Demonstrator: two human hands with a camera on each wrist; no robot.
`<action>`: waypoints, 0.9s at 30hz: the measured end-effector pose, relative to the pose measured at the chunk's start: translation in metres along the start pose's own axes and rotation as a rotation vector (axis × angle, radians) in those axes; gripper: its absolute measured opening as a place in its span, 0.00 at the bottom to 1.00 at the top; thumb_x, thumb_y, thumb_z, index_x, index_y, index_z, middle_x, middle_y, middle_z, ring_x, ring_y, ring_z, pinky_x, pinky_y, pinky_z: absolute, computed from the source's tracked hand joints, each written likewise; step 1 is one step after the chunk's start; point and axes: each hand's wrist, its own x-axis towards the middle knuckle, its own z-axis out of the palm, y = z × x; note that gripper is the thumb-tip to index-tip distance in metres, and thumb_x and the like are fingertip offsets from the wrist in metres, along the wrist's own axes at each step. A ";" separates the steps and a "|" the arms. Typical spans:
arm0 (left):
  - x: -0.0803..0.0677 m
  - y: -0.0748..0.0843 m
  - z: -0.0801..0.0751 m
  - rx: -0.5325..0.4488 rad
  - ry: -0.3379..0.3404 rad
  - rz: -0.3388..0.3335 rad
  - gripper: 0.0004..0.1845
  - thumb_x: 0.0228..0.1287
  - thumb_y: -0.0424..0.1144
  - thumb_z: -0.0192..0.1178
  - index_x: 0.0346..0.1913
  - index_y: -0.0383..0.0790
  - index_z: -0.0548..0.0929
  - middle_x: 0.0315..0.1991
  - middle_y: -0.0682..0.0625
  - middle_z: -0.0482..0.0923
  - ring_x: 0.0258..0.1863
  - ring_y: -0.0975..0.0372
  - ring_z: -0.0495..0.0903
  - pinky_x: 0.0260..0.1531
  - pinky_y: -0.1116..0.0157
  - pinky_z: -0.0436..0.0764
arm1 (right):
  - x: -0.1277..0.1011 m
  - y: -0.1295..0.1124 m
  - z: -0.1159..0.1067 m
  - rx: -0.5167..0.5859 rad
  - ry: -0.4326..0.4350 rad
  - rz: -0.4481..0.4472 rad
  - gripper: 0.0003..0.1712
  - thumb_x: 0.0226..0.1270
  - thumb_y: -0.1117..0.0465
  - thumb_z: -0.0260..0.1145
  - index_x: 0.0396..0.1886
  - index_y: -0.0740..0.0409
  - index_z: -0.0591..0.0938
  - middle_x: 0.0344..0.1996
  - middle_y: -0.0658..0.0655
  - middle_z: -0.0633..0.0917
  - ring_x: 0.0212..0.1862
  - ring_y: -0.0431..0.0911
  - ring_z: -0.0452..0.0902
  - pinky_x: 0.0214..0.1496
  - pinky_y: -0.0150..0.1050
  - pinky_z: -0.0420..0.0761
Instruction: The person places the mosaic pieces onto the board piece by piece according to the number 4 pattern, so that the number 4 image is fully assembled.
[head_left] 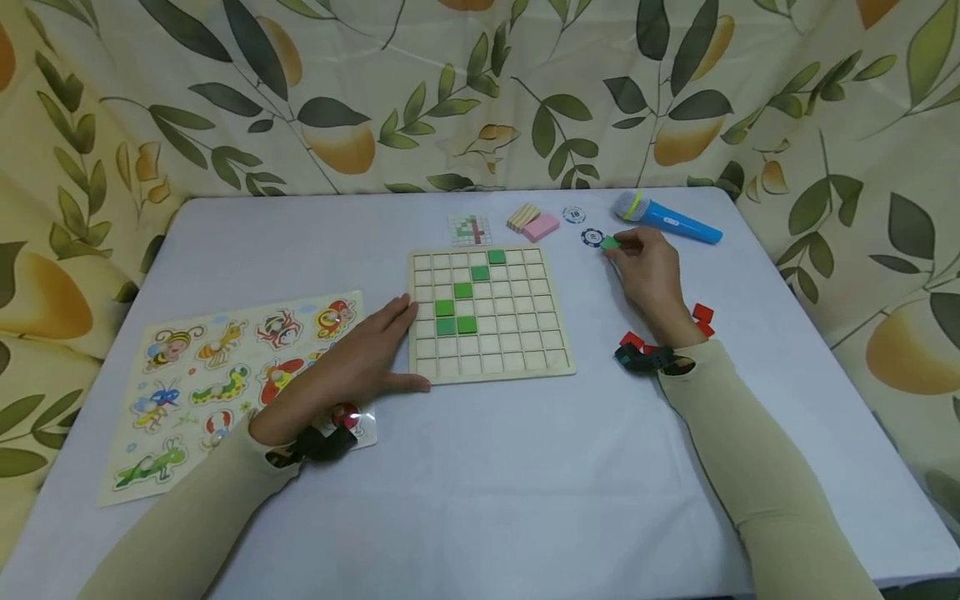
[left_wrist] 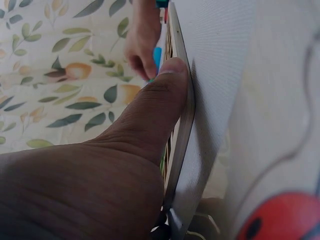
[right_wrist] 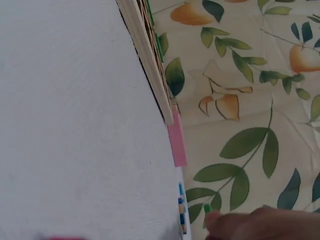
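Six green tiles (head_left: pixel 462 290) sit in the board (head_left: pixel 510 321), so some work looks done, but most squares have none. One more green tile (head_left: pixel 609 242) is pinched in the right hand (head_left: pixel 651 268)'s grip, just beside a round chip (head_left: pixel 592 238). Red tiles (head_left: pixel 703 312) lie off the board's right side, maybe left to do. The left hand (head_left: pixel 363 354)'s grip is spread, fingers straight at the board's left edge. Wide bench (head_left: pixel 487 492) spreads in front.
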 end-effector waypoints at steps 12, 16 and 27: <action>0.002 -0.002 0.002 -0.002 -0.004 0.009 0.67 0.59 0.69 0.73 0.87 0.38 0.48 0.90 0.41 0.40 0.89 0.45 0.47 0.83 0.45 0.63 | -0.046 -0.062 -0.001 -0.023 -0.278 -0.555 0.14 0.71 0.63 0.75 0.54 0.57 0.88 0.50 0.57 0.90 0.55 0.53 0.87 0.66 0.55 0.84; 0.002 -0.002 0.001 -0.004 0.008 0.011 0.68 0.58 0.69 0.74 0.87 0.37 0.48 0.89 0.41 0.41 0.89 0.44 0.47 0.83 0.44 0.64 | -0.063 -0.083 0.012 -0.050 -0.437 -0.753 0.10 0.67 0.64 0.77 0.47 0.56 0.90 0.45 0.54 0.91 0.47 0.47 0.86 0.55 0.50 0.87; 0.001 -0.003 0.000 -0.007 0.016 0.019 0.67 0.58 0.68 0.75 0.87 0.36 0.49 0.89 0.40 0.42 0.88 0.43 0.48 0.82 0.44 0.64 | -0.074 -0.096 0.050 -0.126 -0.535 -0.981 0.04 0.66 0.64 0.79 0.36 0.56 0.89 0.38 0.51 0.88 0.43 0.43 0.83 0.50 0.41 0.87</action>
